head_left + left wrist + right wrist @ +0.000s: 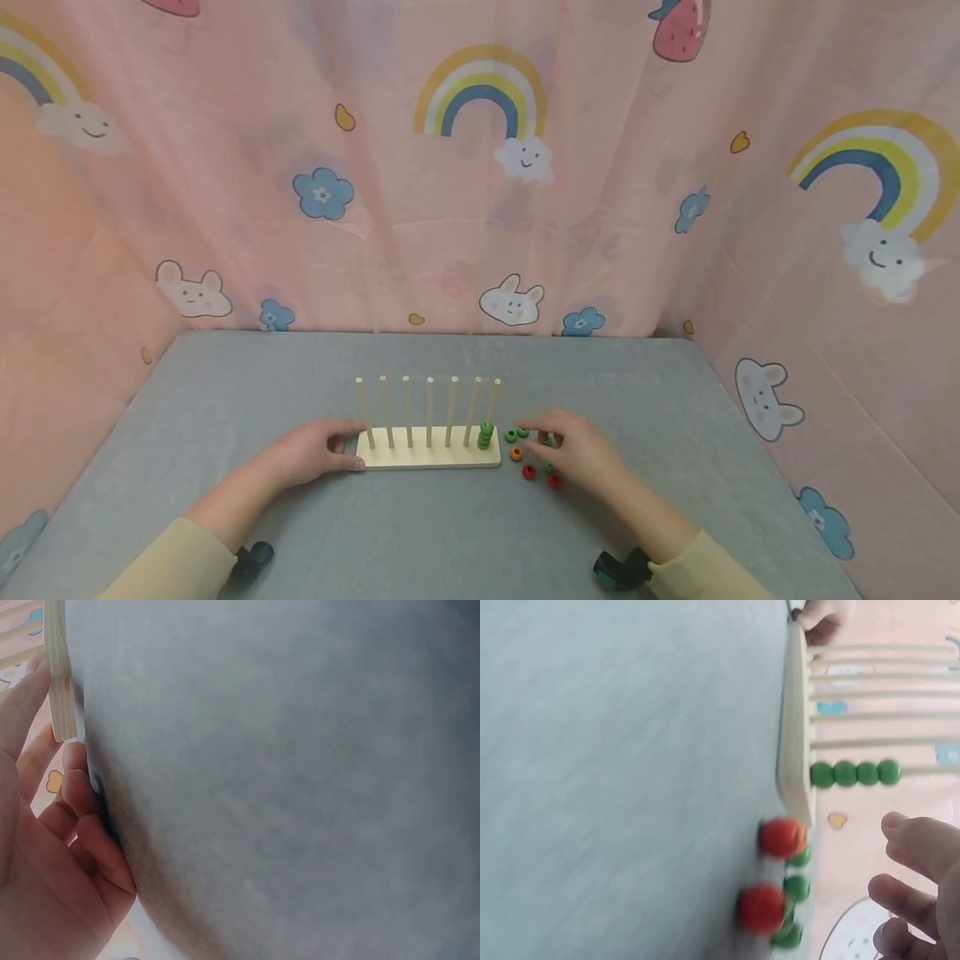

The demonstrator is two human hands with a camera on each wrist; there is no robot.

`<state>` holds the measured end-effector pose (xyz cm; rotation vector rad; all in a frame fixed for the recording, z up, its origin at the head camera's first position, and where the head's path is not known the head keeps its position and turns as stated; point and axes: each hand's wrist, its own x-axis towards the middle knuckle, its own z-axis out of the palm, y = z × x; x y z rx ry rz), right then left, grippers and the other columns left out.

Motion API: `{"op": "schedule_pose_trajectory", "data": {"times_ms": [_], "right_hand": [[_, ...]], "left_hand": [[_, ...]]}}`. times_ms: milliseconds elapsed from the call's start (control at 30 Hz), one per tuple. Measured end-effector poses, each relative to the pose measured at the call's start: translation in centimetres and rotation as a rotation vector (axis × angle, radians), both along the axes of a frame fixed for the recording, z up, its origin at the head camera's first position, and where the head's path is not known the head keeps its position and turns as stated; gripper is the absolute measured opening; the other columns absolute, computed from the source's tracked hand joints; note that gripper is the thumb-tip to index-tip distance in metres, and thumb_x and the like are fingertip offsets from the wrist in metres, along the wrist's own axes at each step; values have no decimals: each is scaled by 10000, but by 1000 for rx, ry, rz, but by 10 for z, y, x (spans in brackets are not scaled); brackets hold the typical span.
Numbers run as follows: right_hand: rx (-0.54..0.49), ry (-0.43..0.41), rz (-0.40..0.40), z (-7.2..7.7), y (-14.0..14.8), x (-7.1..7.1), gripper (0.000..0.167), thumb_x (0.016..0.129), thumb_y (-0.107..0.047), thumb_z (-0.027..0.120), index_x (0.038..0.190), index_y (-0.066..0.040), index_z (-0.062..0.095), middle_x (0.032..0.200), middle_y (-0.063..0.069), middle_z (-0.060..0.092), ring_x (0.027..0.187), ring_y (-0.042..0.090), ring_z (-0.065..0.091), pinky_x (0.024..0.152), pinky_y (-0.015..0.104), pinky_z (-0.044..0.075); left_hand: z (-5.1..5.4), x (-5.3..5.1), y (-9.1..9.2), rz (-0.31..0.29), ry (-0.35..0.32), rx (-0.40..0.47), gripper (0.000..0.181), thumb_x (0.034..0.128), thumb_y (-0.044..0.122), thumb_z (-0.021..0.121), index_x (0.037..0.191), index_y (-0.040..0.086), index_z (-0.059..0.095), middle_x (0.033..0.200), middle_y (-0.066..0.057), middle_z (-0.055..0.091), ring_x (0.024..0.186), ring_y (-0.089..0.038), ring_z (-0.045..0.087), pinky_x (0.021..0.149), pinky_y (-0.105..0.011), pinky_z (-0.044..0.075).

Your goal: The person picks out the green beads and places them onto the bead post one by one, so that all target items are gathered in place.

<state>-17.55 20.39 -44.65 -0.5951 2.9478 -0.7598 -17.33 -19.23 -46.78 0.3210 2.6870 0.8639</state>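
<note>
A pale wooden peg board [420, 458] with several upright pegs stands mid-table. Several green beads [845, 773] are stacked on its rightmost peg; the other pegs are bare. My left hand [309, 454] holds the board's left end between thumb and fingers, and the left wrist view shows the wooden end [61, 705] between them. To the right of the board, my right hand [581, 450] hovers over loose beads, thumb and fingers apart, with nothing visible between them. Among these are green beads [511, 436], an orange bead [516, 453] and two red beads [528, 472], partly hidden by the hand.
The grey tabletop [420, 533] runs back to a pink patterned curtain [420, 250], which also encloses both sides. Dark wrist-worn devices show under the left forearm [217, 508] and the right forearm [660, 525].
</note>
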Motion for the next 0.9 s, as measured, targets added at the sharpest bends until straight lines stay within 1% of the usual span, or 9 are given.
{"op": "schedule_pose_trajectory", "data": {"times_ms": [100, 200, 400, 533, 733, 900], "right_hand": [[2, 5, 21, -3, 15, 3, 275, 873, -231, 776, 1145, -198, 758, 805, -168, 552, 675, 65, 460, 575, 250, 405], [-1, 2, 26, -5, 28, 6, 264, 872, -216, 776, 1134, -196, 764, 811, -167, 559, 680, 55, 467, 579, 242, 410], [11, -19, 23, -10, 45, 8, 205, 882, -237, 765, 1083, -196, 774, 837, -171, 581, 721, 43, 501, 634, 246, 454], [39, -41, 31, -14, 49, 6, 193, 879, -230, 766, 1070, -206, 777, 825, -171, 577, 727, 40, 504, 645, 251, 453], [119, -99, 36, -16, 48, 4, 190, 871, -261, 772, 1060, -243, 779, 812, -172, 565, 734, 38, 494, 656, 269, 441], [155, -100, 32, -18, 44, 4, 187, 860, -262, 781, 1047, -259, 782, 807, -187, 567, 732, 22, 494, 662, 278, 441]], "left_hand": [[0, 0, 0, -1, 2, 1, 624, 782, 412, 828, 1306, 123, 653, 734, 6, 487, 682, -147, 436, 618, -332, 329], [0, 0, 0, -2, 3, 1, 623, 782, 411, 828, 1306, 124, 653, 733, 6, 487, 681, -147, 436, 620, -334, 330], [1, 0, 0, -3, 3, 1, 623, 781, 412, 829, 1305, 124, 654, 731, 7, 487, 678, -147, 435, 616, -332, 329], [0, 0, -1, -3, 4, 0, 625, 783, 412, 827, 1308, 122, 652, 728, 9, 487, 674, -144, 434, 613, -330, 329], [-1, 0, -1, 0, 2, 2, 627, 781, 420, 826, 1306, 124, 653, 728, 10, 488, 673, -145, 434, 616, -330, 330], [0, 0, -1, 4, 1, 3, 622, 780, 416, 828, 1304, 129, 656, 735, 11, 490, 678, -144, 437, 615, -329, 331]]}}
